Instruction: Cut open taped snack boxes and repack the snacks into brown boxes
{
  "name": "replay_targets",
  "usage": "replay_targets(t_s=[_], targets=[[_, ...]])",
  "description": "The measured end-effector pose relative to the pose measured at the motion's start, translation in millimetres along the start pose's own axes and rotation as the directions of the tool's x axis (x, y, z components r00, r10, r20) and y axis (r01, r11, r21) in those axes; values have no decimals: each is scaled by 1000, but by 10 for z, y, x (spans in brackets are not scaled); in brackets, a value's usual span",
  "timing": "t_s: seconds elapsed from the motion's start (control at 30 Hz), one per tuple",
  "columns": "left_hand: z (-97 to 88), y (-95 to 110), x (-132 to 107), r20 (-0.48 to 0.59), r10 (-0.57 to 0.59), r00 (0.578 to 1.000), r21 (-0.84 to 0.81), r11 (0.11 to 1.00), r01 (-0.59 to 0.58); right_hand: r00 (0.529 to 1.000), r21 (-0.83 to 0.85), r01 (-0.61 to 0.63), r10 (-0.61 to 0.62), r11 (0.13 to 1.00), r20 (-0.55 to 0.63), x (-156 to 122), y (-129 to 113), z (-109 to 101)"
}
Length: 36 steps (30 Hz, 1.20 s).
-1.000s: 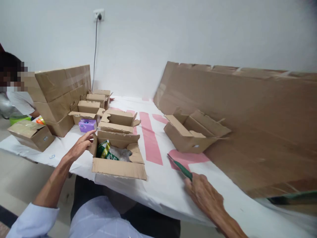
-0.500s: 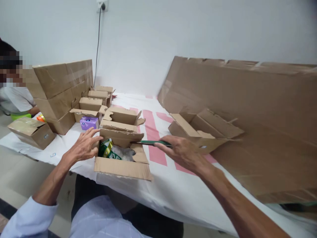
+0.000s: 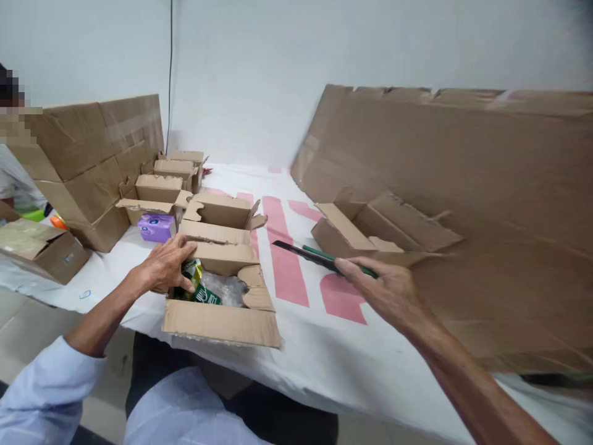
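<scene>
My left hand (image 3: 167, 266) grips the left wall of an open cardboard box (image 3: 221, 321) at the table's near edge, fingers curled over the rim. Inside the box lie a green packet (image 3: 200, 288) and some clear plastic wrap. My right hand (image 3: 386, 290) is closed on a green-handled knife (image 3: 319, 256), its dark blade pointing left above the white table cover, to the right of the box.
Another open box (image 3: 365, 230) sits on the right against a big leaning cardboard sheet (image 3: 486, 204). Several small open boxes (image 3: 217, 216), a purple pack (image 3: 156, 227) and stacked cartons (image 3: 88, 161) stand at the left. A person is partly visible at the far left.
My right hand lifted the knife from the table, swung it over the box, then drew it back right. My left hand went from touching the box flap to gripping its wall.
</scene>
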State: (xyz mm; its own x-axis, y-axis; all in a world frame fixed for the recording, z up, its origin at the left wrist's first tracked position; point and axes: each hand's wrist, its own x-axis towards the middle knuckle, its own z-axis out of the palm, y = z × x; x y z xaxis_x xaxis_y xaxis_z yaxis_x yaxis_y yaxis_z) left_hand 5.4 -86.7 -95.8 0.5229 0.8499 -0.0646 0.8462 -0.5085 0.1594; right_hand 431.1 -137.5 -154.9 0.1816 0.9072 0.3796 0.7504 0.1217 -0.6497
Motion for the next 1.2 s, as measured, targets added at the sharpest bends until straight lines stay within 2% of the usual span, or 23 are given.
replay_targets(t_s=[0.07, 0.13, 0.23, 0.3, 0.33, 0.4, 0.47, 0.5, 0.53, 0.6, 0.63, 0.7, 0.8, 0.87, 0.93, 1.03, 1.13, 1.2], targets=[[45, -96, 37, 76, 23, 997, -138, 990, -13, 1000, 16, -22, 22, 1000, -3, -204, 170, 62], [86, -163, 35, 106, 35, 994, -239, 971, -9, 1000, -10, 1, -1, 1000, 14, -495, 371, 173], [103, -171, -7, 104, 35, 994, -268, 963, -6, 998, -138, 38, -30, 990, 57, -900, 673, 356], [87, -122, -37, 101, 12, 995, -238, 971, 13, 996, -213, 65, -51, 975, 69, -1012, 747, 431], [75, -89, -49, 96, -6, 995, -216, 976, 26, 996, -226, 85, -75, 970, 56, -1004, 705, 449], [56, -19, -65, 75, -52, 996, -171, 983, 64, 988, -198, 153, -156, 968, 2, -886, 425, 454], [44, 43, -78, 51, -102, 993, -130, 986, 108, 957, -108, 281, -287, 954, -47, -702, -70, 447], [41, 69, -85, 44, -124, 991, -111, 986, 128, 932, -55, 361, -362, 931, -11, -613, -356, 450], [39, 90, -94, 40, -143, 989, -93, 985, 146, 889, 14, 452, -452, 892, 67, -533, -640, 463], [39, 119, -120, 38, -167, 985, -62, 984, 169, 753, 123, 572, -578, 811, 315, -413, -1125, 527], [42, 126, -136, 34, -175, 984, -52, 983, 176, 701, 120, 583, -572, 804, 426, -369, -1305, 576], [57, 127, -170, 9, -182, 983, -39, 983, 182, 657, 40, 572, -487, 819, 575, -297, -1535, 690], [101, 100, -209, -48, -178, 983, -35, 984, 177, 641, -137, 561, -324, 817, 696, -195, -1654, 831], [133, 74, -223, -73, -174, 982, -50, 984, 171, 607, -203, 594, -269, 778, 747, -136, -1664, 879], [156, 51, -231, -90, -169, 981, -75, 984, 162, 594, -232, 641, -280, 732, 754, -98, -1643, 897], [177, 33, -241, -113, -140, 984, -98, 987, 129, 600, -246, 688, -345, 683, 721, -78, -1568, 895], [203, 23, -253, -132, -108, 985, -125, 988, 92, 599, -208, 691, -388, 692, 700, -75, -1486, 843], [226, 16, -261, -154, -102, 983, -142, 987, 81, 615, -179, 687, -433, 704, 658, -77, -1450, 761]])
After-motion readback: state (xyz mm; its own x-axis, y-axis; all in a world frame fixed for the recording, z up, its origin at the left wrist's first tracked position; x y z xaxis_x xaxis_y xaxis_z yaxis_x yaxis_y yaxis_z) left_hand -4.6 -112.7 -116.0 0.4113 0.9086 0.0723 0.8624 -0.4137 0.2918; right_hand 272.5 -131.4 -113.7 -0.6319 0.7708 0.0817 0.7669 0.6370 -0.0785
